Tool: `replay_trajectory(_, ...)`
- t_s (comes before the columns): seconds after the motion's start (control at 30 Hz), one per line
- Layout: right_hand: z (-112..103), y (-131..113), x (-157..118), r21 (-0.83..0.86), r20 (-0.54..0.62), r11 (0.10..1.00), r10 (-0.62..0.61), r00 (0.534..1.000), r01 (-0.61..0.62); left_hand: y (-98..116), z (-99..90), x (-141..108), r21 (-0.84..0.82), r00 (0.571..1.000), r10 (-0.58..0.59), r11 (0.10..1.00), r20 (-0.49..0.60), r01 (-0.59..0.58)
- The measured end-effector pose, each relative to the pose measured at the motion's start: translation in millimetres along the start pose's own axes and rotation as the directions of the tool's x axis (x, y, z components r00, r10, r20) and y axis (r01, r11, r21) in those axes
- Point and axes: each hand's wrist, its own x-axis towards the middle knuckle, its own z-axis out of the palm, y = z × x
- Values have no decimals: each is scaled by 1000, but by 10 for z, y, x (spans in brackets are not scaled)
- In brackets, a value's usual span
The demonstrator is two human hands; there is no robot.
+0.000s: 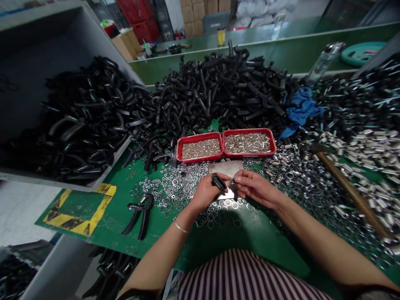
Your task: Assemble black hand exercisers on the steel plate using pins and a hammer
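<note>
Left hand: the left hand, a thin silver bangle on its wrist, holds a small black plastic part against the palm side, fingers curled around it.
Right hand: the right hand reaches in from the other side, its thumb and forefinger pressed together on a tiny silver metal piece, just beside the black part.
Under the hands: a flat steel plate on a green table, among scattered steel washers.
Left of them: a black spring hand grip.
Right: a wooden-handled hammer, silver metal sleeves.
Beyond: two red trays of small silver parts, a large heap of black plastic parts.
Amount: both trays stand full and the black heap is large; which pieces are finished, I cannot tell.
</note>
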Motion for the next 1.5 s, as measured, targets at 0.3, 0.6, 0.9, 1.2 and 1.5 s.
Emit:
replay_trajectory(0.3, -247, -29, 62, -21, 48, 997, 73, 996, -72, -48, 7, 40, 234, 972, 227, 943, 64, -236)
replay_trajectory(0.6, -391, -289, -34, -790, -32, 578, -372, 927, 205, -91, -83, 191, 192, 993, 114, 976, -37, -105)
replay_trajectory(0.9, -49, -28, -34, -491, -252, 819, -461, 851, 298, -158, 307, 349, 66, 976, 52, 997, -210, -39)
replay_trajectory(1.2, -50, 91, 9, -425, -229, 877, -343, 911, 223, -25, 302, 27, -151, 936, -133, 970, 327, 190)
replay_trajectory(1.5, -521, -211, 3, -930, -35, 337, -474, 880, 145, -7, 209, 46, -392, 998, -27, 919, 64, 49)
